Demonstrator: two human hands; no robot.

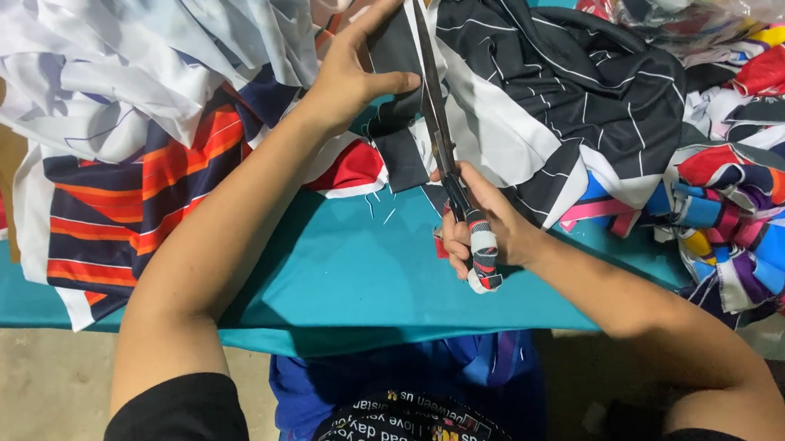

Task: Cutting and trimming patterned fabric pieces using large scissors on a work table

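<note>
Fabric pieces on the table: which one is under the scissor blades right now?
The dark grey strip, pressed flat by the left hand. The scissors in the right hand run along its right edge; the striped heaps lie off to both sides.

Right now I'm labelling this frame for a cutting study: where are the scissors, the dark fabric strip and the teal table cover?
scissors [433, 111], head view, on the long blades.
dark fabric strip [394, 46], head view, beside the left hand's fingers.
teal table cover [341, 268], head view, bare middle part.

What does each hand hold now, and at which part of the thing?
The right hand holds the scissors by their cloth-wrapped handles. The left hand lies flat on the dark grey fabric strip, pressing it beside the blades rather than gripping it.
</note>
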